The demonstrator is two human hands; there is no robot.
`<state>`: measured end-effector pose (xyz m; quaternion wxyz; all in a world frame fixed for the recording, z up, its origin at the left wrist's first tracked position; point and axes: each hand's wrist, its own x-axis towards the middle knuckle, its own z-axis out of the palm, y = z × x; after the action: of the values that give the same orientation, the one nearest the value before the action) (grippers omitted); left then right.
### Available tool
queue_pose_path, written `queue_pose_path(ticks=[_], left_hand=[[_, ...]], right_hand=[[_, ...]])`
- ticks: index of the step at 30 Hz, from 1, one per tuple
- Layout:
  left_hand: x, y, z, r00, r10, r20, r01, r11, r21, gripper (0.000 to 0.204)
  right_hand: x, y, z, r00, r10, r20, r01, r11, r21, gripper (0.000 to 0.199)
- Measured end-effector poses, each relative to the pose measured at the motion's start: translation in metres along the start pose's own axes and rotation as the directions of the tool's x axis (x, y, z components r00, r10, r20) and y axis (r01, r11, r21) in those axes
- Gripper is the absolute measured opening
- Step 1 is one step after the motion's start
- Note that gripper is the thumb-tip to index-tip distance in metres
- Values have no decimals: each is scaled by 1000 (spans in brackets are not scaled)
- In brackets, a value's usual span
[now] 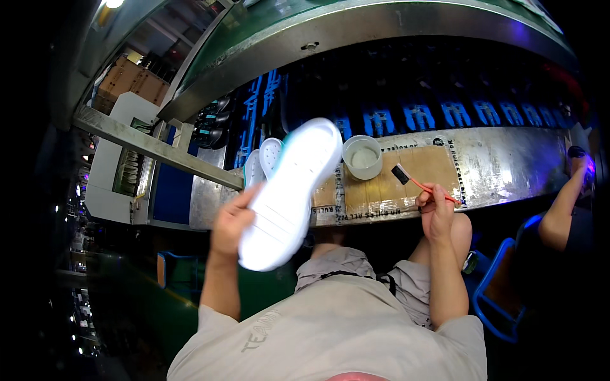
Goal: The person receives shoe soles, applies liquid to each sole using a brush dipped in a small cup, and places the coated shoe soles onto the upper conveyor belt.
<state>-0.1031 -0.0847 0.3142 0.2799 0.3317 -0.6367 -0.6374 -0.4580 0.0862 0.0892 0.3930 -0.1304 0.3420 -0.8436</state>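
My left hand holds a white shoe sole up in front of me, its underside facing the camera and its toe end pointing up and right. In my right hand is a small brush with an orange handle; its dark bristle head points left, toward a white cup. The cup holds a pale liquid and stands on the metal workbench, just right of the sole. The brush hovers above a taped cardboard patch on the bench.
More white soles lie on the bench behind the held one. A dark conveyor with blue-lit markings runs along the far side. Another person's arm rests at the right by a blue chair. Cardboard boxes sit upper left.
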Motion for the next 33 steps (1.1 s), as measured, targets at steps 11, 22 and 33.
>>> queue_pose_path(ticks=[11,22,33], left_hand=[[322,258,-164,822,254,-509,-445,845,-297,56],[129,30,-81,865,452,-219,-121,612,782,31],[75,-184,-82,917,230,-325,162,530,832,35]], right_hand=[[3,6,0,999,13,46,-11,1000,-28,31],[-1,17,-4,997,39,73,-32,996,-87,27],[13,-30,74,973,-30,231,169,771,-613,28]])
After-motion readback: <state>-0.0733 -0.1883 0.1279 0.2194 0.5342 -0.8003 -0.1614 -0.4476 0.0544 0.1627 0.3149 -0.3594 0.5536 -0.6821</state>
